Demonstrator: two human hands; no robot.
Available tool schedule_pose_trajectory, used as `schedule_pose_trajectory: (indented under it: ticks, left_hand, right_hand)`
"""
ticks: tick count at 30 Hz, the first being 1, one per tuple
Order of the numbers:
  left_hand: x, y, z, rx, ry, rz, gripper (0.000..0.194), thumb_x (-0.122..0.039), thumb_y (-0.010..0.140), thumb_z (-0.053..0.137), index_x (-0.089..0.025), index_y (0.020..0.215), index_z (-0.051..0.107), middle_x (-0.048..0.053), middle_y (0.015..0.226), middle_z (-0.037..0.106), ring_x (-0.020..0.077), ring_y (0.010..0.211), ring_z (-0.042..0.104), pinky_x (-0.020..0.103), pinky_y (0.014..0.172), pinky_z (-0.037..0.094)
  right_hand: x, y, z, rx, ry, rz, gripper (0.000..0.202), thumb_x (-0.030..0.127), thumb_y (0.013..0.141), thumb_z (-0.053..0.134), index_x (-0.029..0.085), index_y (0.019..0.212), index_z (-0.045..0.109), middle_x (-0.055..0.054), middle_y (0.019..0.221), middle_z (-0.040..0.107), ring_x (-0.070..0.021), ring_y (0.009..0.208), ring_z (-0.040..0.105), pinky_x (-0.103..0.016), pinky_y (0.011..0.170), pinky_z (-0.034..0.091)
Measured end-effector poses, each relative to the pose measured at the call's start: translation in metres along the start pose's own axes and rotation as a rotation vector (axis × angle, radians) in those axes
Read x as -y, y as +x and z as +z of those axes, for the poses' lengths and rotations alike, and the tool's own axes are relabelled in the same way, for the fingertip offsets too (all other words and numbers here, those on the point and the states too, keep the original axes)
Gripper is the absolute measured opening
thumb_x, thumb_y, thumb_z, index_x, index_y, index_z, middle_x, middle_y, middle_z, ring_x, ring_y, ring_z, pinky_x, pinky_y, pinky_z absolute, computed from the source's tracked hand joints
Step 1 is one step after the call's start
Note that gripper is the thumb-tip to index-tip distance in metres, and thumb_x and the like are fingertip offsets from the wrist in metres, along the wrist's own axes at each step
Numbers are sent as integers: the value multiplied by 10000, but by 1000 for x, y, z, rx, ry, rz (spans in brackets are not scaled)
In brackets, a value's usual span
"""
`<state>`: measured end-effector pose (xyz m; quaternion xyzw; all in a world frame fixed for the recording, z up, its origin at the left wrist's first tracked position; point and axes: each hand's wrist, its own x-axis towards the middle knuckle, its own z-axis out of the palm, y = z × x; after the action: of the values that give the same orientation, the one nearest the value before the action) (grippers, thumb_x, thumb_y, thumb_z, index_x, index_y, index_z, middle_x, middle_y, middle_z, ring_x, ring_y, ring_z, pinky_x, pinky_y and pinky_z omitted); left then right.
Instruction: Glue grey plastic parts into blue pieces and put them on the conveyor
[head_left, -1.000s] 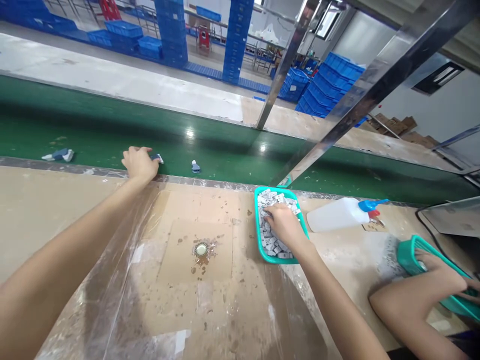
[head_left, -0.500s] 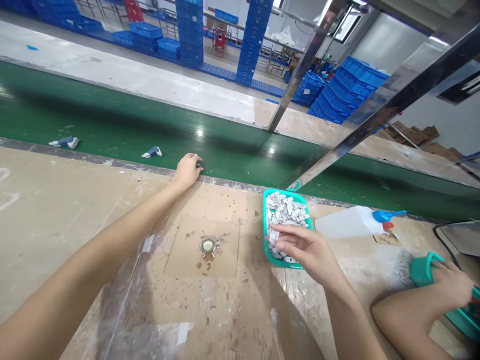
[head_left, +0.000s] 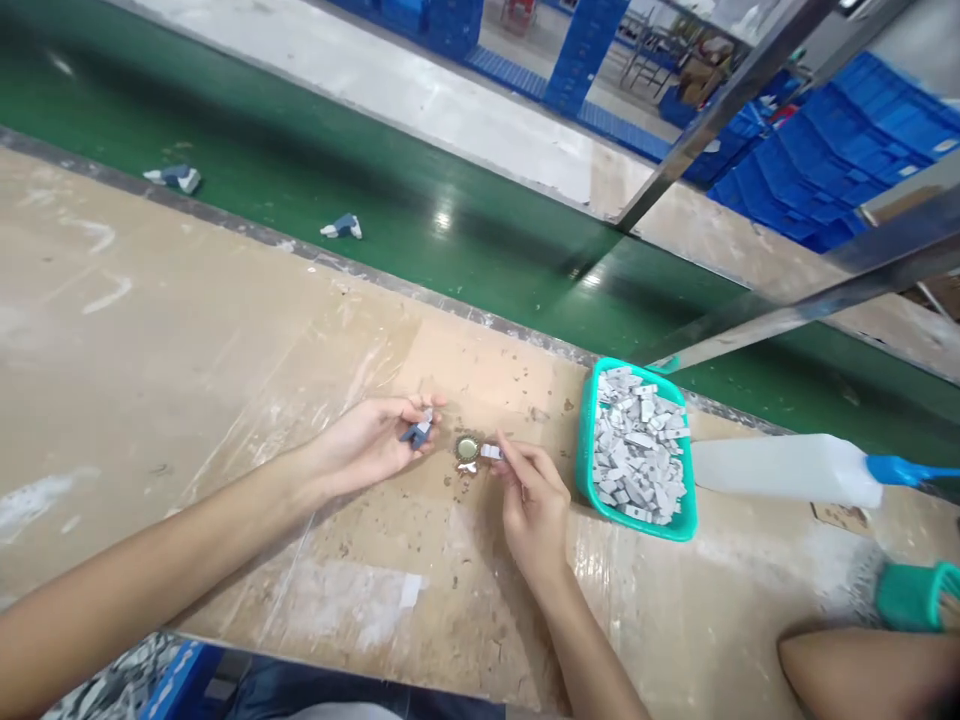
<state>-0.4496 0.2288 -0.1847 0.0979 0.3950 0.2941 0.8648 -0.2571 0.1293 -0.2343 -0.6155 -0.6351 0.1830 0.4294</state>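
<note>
My left hand [head_left: 379, 440] holds a small dark blue and white part [head_left: 420, 430] between thumb and fingers, above the brown work surface. In the pinch of my right hand [head_left: 536, 500] is a small light grey piece [head_left: 491, 452], close to the right side of a round bottle cap [head_left: 466, 449]. The cap lies on the surface between my hands, with wet-looking spots around it. To the right of my right hand stands a teal basket [head_left: 691, 525] full of light grey pieces.
A white bottle [head_left: 787, 468] with a blue nozzle lies right of the basket. Two blue and white parts [head_left: 342, 227] [head_left: 176, 179] rest on the green belt [head_left: 495, 240]. A metal post [head_left: 690, 130] rises beyond. Another person's arm [head_left: 870, 670] is at the lower right.
My left hand has come back from the belt with the blue and white part. My right hand has left the basket with a grey piece and moved beside the cap. The view has shifted.
</note>
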Motion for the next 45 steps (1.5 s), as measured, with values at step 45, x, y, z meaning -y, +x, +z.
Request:
schedule_pose_trajectory:
  ticks: [45]
  left_hand:
    - [38, 5, -34, 264, 609, 265, 337, -269, 613, 873, -151, 894, 728, 71, 917, 753, 210, 885, 713, 301, 845, 564]
  right_hand:
    - [27, -7, 2, -135, 119, -32, 391, 78, 847, 613, 372, 1084, 713, -16, 899, 674, -148, 780, 645, -292, 630, 534]
